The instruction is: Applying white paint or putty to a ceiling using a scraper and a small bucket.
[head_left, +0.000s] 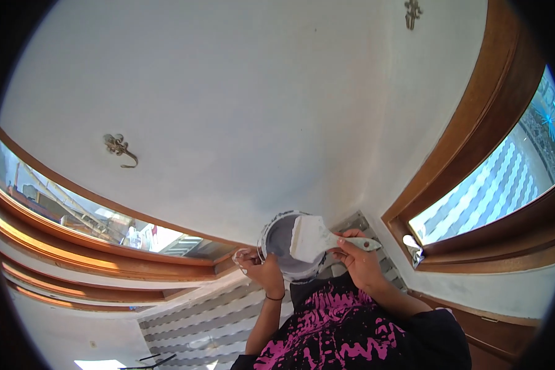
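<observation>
A round bucket of pale paint (279,235) is in front of my chest, its rim and outside smeared with white. My left hand (264,271) grips the bucket at its left side, with the thumb at the rim and white paint on the fingers. My right hand (359,264) is closed round the handle of a wide, flat paintbrush (312,239). The white brush head lies across the right part of the bucket's mouth, bristles pointing left. It hides part of the paint, and I cannot tell whether the brush touches the rim.
Ahead rises a white wall with a metal hook (121,150) on the left and another hook (412,13) at upper right. Wood-framed windows (475,117) flank both sides. A small white object (412,245) sits at the right window's corner. Below is a patterned floor (191,314).
</observation>
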